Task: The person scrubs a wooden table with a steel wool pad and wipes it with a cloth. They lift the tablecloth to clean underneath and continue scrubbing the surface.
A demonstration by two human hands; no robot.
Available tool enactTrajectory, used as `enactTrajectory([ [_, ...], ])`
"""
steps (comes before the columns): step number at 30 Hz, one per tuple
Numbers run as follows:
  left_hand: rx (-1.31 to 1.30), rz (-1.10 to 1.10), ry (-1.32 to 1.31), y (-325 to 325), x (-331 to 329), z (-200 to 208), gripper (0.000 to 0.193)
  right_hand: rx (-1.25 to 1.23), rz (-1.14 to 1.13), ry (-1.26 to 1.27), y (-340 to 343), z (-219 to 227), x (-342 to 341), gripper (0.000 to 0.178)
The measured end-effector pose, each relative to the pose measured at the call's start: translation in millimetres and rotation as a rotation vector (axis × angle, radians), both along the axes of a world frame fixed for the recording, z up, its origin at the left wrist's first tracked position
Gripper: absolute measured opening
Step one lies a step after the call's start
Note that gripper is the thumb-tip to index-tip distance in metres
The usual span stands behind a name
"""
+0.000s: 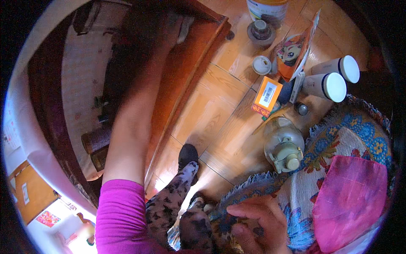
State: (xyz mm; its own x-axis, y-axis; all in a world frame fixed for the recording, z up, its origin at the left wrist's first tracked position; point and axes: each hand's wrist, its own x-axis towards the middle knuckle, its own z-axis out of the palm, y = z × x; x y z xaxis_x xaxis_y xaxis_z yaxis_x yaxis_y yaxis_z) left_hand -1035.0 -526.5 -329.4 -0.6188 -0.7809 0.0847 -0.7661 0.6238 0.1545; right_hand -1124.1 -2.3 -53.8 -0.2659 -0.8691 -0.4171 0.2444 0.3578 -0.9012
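My left arm, in a purple sleeve, stretches up into a dark reddish-brown wooden cabinet or drawer [186, 70]. Deep in its shade is my left hand [170, 31], too dim and smeared for its fingers to be made out. A small pale thing [185, 29] lies right by that hand; whether it is held, I cannot tell. Low in front of my body, my right hand [264, 222] hovers over a fringed, patterned cloth [292, 211] with its index finger and thumb apart. Nothing shows between those fingers.
On the wooden floor stand an orange box [267, 96], a clear jar with a clamp lid [284, 144], two white cups [336, 86], a cartoon-printed packet [296, 53], a white lid [261, 65] and a tub [266, 9]. Pink fabric [351, 203] covers the cloth at right.
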Motion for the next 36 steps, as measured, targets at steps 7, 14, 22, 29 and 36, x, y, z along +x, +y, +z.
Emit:
enactTrajectory([
  [7,-0.181,-0.135,-0.016,105.2,-59.5,41.0,0.048,0.0,0.025,-0.027,-8.2,7.5,-0.1,0.023],
  [14,-0.018,-0.384,0.252,165.1,-25.2,27.0,0.068,0.007,0.021,0.076,-3.2,-4.5,21.1,0.031],
  [22,0.308,0.063,0.469,133.8,34.8,44.3,0.063,-0.06,-0.12,0.12,3.8,-10.6,10.2,0.024],
  [29,-0.018,0.245,0.294,143.5,-82.1,14.7,0.069,-0.023,-0.092,0.044,4.2,-10.0,14.3,0.021],
  [36,-0.021,-0.524,-0.114,196.6,-3.2,74.5,0.07,-0.068,-0.158,0.085,4.5,-8.2,15.4,0.019],
])
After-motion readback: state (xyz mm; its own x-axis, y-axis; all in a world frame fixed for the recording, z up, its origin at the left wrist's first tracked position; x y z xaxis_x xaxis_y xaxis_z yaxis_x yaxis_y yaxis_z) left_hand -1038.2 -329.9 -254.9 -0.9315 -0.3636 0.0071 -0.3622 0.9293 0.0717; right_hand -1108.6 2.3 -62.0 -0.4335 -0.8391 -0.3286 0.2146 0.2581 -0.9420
